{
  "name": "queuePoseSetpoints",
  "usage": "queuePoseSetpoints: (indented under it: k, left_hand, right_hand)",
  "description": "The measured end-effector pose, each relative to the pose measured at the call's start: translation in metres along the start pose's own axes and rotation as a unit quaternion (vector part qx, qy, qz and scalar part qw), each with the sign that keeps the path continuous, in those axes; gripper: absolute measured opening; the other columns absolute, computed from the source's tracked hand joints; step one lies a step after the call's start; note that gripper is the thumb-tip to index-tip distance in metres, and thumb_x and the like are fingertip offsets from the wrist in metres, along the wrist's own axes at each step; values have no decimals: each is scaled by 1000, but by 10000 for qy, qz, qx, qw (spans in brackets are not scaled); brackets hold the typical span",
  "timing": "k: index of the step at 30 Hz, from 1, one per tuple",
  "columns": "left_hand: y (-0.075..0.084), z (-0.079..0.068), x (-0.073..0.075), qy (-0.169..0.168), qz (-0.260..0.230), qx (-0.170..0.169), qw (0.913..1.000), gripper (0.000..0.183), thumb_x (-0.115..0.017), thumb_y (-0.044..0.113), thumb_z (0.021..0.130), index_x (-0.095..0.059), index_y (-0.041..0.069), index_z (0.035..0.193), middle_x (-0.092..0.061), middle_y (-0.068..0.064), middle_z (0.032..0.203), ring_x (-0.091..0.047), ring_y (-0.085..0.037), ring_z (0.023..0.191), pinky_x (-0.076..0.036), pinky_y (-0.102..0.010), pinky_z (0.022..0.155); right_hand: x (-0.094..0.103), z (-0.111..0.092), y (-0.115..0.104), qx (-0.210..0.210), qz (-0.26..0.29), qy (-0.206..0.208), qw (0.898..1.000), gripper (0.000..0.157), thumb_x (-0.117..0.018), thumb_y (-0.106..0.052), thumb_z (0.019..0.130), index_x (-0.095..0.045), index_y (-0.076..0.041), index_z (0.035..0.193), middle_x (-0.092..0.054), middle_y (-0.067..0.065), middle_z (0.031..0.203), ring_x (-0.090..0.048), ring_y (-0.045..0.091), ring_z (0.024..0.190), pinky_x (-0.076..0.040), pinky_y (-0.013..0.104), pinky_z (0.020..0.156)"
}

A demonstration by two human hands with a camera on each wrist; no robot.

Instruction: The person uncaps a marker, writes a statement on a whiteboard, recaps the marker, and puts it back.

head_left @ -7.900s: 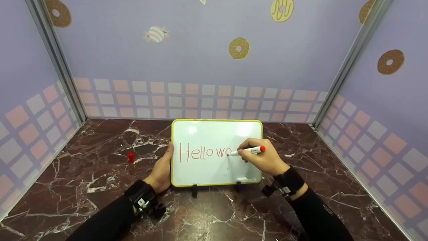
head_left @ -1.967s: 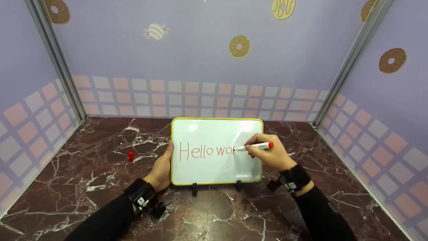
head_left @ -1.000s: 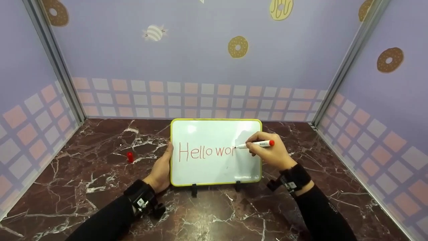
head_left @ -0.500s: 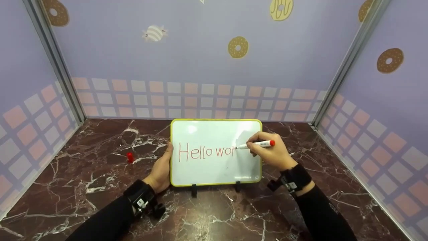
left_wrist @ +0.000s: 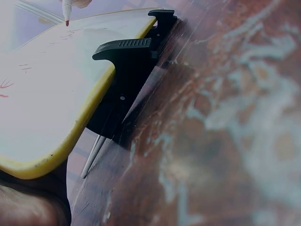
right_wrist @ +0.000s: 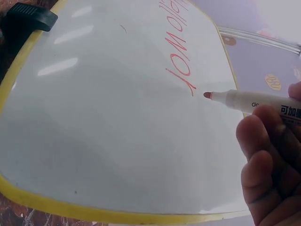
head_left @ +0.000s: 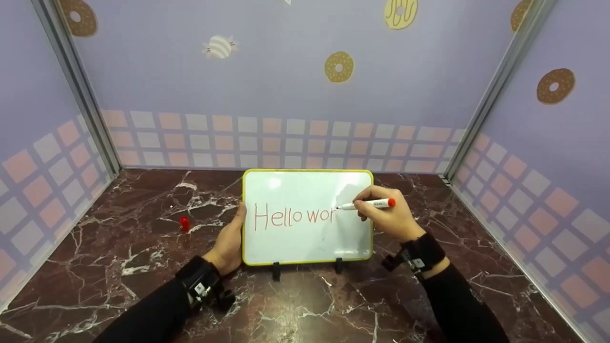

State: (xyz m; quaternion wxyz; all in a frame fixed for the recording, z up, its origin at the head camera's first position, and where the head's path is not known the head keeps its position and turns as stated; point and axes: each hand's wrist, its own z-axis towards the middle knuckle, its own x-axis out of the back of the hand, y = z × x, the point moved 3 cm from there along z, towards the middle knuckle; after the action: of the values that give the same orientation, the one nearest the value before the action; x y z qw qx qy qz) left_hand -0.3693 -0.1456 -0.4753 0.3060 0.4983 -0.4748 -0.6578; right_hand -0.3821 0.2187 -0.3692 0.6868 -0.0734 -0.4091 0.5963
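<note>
marker [head_left: 379, 203] is pinched in the right hand [head_left: 393, 214], its tip just right of red "hello wor" on the whiteboard [head_left: 295, 245], contact unclear. left hand [head_left: 228, 244] grips the whiteboard's left edge. red cap [head_left: 185, 224] sits farther left on the marble table [head_left: 95, 281].

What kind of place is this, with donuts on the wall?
Probably a little booth set up for filming. Purple walls stand on three sides, metal posts join them at the corners, and there are wrist cameras.
</note>
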Motion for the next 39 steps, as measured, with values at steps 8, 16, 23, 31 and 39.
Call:
queuePoseSetpoints:
  k: [8,16,23,31,39]
  left_hand:
    - [0,-1,1,212,58,35,9998,85,-28,78,111,-44,18,169,-73,-14,138,-75,-34,118,-63,-50,95]
    - [0,-1,1,202,-10,27,9998,85,-29,77,111,-45,17,169,-74,-14,137,-75,-33,118,-62,-50,95]
    - [0,0,1,316,-8,64,9995,84,-30,77,111,-47,16,167,-74,-15,134,-75,-33,116,-63,-48,94]
    - [0,0,1,165,37,26,9999,85,-27,77,111,-45,17,168,-73,-14,137,-75,-33,118,-63,-49,95]
    - [0,0,1,214,88,-1,9997,83,-25,76,112,-44,18,169,-72,-16,139,-74,-34,117,-62,-50,95]
  right_hand:
    - [0,0,-2,81,-55,128,9999,13,-78,2,100,-81,-10,96,-76,4,77,-68,25,62,-49,21,54]
    - [1,-3,0,25,-110,144,9998,14,-77,4,100,-81,-9,96,-77,4,79,-70,23,64,-52,21,55]
    - [2,-6,0,-111,-107,179,9997,11,-79,3,100,-81,-7,96,-76,6,77,-67,26,62,-52,22,53]
    - [4,-10,2,-238,-71,202,9995,12,-78,3,100,-81,-7,97,-76,4,77,-65,22,59,-53,23,50]
    - [2,-10,5,-232,-23,183,9996,14,-79,5,99,-82,-9,97,-76,2,79,-69,17,66,-53,22,55]
